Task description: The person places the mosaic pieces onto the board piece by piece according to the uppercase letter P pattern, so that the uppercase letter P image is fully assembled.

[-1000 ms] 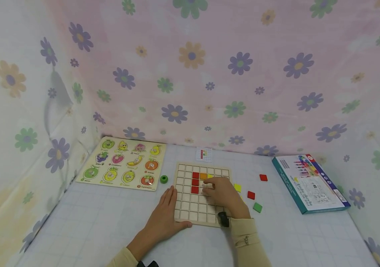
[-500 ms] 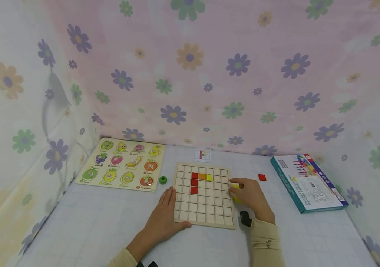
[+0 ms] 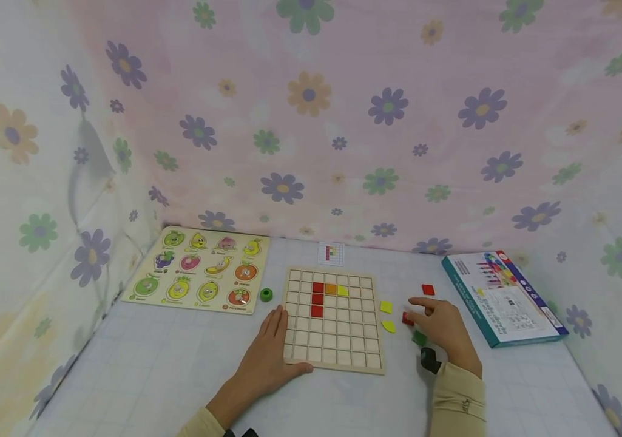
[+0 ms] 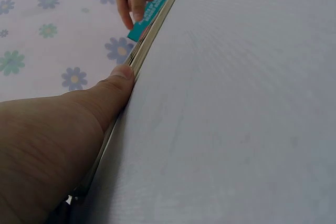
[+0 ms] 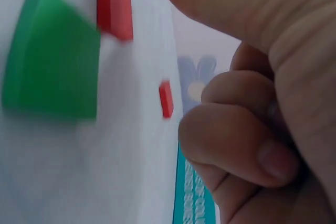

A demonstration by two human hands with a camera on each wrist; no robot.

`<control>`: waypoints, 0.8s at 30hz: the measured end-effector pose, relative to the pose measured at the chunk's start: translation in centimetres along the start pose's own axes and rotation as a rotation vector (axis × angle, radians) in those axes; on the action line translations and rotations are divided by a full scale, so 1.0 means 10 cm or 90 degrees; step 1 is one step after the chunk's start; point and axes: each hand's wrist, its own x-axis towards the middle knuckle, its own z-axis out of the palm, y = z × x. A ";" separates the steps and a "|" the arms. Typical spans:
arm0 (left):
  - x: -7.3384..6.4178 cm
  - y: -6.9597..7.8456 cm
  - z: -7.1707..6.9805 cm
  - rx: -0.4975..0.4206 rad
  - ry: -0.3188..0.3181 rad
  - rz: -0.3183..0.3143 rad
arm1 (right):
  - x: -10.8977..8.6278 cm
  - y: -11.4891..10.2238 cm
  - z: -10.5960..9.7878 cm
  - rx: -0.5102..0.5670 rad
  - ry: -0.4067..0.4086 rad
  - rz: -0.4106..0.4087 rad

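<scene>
My left hand (image 3: 267, 352) lies with its fingers straight and the thumb spread away; it grips nothing, but it rests against the left and near edges of the grid board (image 3: 336, 339), which sits in the middle of the surface (image 3: 343, 406). My right hand (image 3: 442, 325) is beyond the board's right side, with forefinger stretched, thumb apart and the other fingers loosely bent; I see nothing held in it. Its thumb is over the corner of the near red tile (image 3: 407, 318), and whether they touch I cannot tell. Just beside lies the green tile (image 3: 419, 337), partly under the hand, so a wide pinch could, I think, push it away, and the black wrist camera (image 3: 429, 359) might also drag it. The tiles look thin, so fingertips could slide one along rather than lift it. Toward the board lie a yellow square tile (image 3: 386, 307) and a yellow rounded tile (image 3: 388, 328); farther up is the far red tile (image 3: 428, 290). On the board stand three red tiles (image 3: 317, 298), an orange tile (image 3: 331, 289) and a yellow tile (image 3: 343, 291); if the left hand shoves the edge, these could shift in their cells. Behind the board is the small pattern card (image 3: 331, 254), which I could misread, because its print is tiny.
</scene>
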 end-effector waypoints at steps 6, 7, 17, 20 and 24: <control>0.00 0.00 0.00 0.001 -0.002 0.000 | -0.01 0.13 -0.03 0.018 -0.037 0.044; 0.00 0.00 0.00 0.001 -0.002 0.000 | -0.01 0.14 -0.03 0.020 -0.041 0.043; -0.03 0.01 0.01 -0.004 0.000 -0.004 | -0.02 0.16 0.03 0.017 -0.060 0.044; -0.02 0.01 0.00 -0.003 0.001 -0.002 | -0.02 0.16 0.03 0.014 -0.061 0.039; -0.01 0.01 0.00 -0.001 0.004 -0.001 | -0.01 0.13 0.02 0.005 -0.061 0.035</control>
